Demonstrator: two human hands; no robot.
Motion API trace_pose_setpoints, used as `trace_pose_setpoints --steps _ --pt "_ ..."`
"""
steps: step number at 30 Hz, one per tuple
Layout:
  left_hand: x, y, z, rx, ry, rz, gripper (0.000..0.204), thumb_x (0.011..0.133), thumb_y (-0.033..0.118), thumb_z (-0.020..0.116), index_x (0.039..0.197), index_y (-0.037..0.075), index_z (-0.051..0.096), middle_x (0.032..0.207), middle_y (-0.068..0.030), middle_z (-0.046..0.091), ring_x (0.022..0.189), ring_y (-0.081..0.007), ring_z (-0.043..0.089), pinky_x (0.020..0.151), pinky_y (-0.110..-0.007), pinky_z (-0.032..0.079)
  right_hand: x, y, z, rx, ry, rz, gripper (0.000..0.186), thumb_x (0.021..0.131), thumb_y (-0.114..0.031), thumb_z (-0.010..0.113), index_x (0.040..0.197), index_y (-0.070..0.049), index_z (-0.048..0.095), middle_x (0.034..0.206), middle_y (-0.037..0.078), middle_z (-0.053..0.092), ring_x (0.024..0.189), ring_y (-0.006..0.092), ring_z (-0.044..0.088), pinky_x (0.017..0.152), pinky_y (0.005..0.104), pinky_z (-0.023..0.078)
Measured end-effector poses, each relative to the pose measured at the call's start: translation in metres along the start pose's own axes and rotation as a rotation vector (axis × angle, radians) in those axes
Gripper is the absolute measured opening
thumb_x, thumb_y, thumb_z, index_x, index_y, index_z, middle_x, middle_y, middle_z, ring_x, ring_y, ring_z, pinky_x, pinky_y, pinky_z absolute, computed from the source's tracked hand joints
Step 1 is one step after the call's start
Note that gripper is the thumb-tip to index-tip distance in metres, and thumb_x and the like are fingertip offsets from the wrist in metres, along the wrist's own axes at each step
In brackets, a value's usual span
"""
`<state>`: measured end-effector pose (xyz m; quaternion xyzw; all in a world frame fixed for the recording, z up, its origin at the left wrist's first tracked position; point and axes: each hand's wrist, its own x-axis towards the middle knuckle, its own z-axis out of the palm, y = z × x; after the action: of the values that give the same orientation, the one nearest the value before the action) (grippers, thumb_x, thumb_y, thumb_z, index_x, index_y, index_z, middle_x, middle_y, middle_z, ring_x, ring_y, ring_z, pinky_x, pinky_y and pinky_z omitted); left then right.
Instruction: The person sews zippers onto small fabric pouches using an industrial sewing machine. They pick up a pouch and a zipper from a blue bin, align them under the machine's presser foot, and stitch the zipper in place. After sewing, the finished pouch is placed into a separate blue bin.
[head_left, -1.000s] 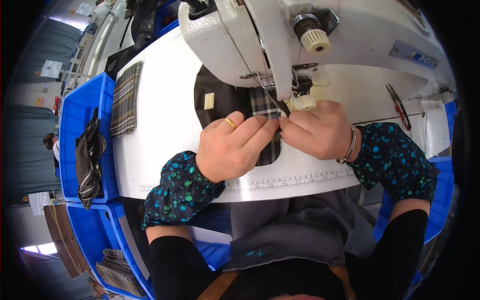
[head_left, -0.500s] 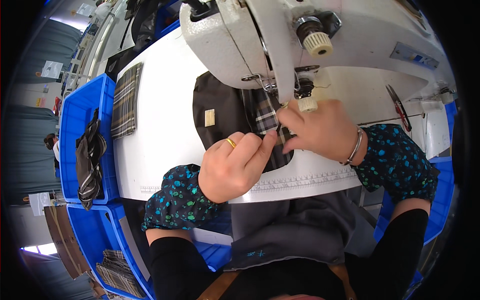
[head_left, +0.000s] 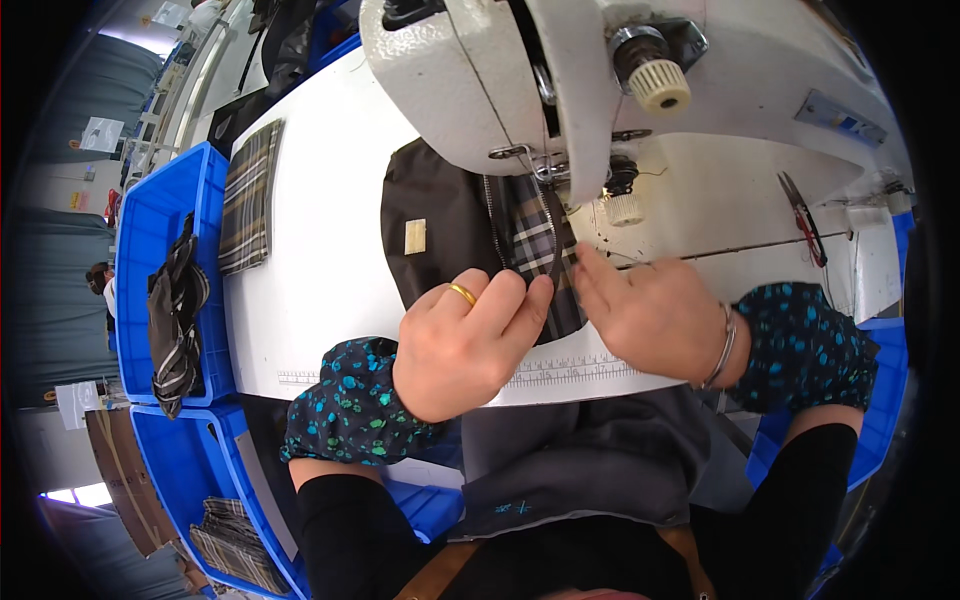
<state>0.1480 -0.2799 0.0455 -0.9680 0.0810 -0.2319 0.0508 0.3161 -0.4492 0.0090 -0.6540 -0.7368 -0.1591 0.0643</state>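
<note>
A dark brown fabric piece (head_left: 430, 190) with a small tan label (head_left: 415, 237) lies on the white sewing table, partly beneath the head of a sewing machine (head_left: 450, 85). Along its right part a metal zipper (head_left: 555, 230) borders a plaid fabric panel (head_left: 533, 225). My left hand (head_left: 455, 345), a gold ring on one finger, is closed, with thumb and forefinger pinching the zipper's near end. At the panel's right edge my right hand (head_left: 655, 315) has its fingers close together on the plaid cloth. What lies under those fingertips is partly hidden.
Folded plaid cloth (head_left: 250, 200) lies at the table's left edge. Blue bins (head_left: 212, 300) stand beside it, holding dark and plaid pieces. Scissors (head_left: 805, 220) rest right of the machine. A printed ruler strip (head_left: 575, 372) runs along the near table edge.
My right hand has moved from beside the presser area toward me and to the right, down the fabric's edge. My left hand stays pinched in nearly the same place.
</note>
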Motion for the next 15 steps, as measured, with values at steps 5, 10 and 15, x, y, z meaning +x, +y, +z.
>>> trace_pose_setpoints --steps 5,10,15 --pt "0.000 0.005 0.000 -0.037 -0.049 -0.030 0.028 0.072 0.009 0.070 0.098 0.002 0.074 0.101 -0.0030 0.060 0.080 -0.0163 0.055 0.058 -0.027 0.044 0.004 0.005 -0.001 -0.188 -0.007 0.064 0.039 0.079 -0.012 0.067 0.113 0.005 0.073 0.115 0.024 0.073 0.052 0.0146 0.057 0.047 0.0279 0.045" --pt "0.002 0.001 0.007 -0.171 -0.152 -0.040 0.025 0.080 0.014 0.064 0.101 0.003 0.071 0.127 -0.0080 0.067 0.124 -0.0289 0.057 0.097 -0.041 0.045 -0.004 -0.012 0.000 0.061 0.099 -0.124 0.034 0.077 -0.012 0.067 0.102 0.009 0.075 0.108 0.031 0.073 0.047 0.0125 0.057 0.042 0.0269 0.044" --pt "0.003 0.002 0.014 -0.248 -0.148 -0.096 0.032 0.071 0.007 0.071 0.102 0.007 0.074 0.120 -0.0015 0.073 0.112 -0.0221 0.064 0.090 -0.035 0.046 -0.003 -0.020 0.004 0.135 0.116 -0.142 0.030 0.080 -0.010 0.066 0.099 0.012 0.074 0.105 0.034 0.072 0.045 0.0120 0.057 0.041 0.0265 0.043"
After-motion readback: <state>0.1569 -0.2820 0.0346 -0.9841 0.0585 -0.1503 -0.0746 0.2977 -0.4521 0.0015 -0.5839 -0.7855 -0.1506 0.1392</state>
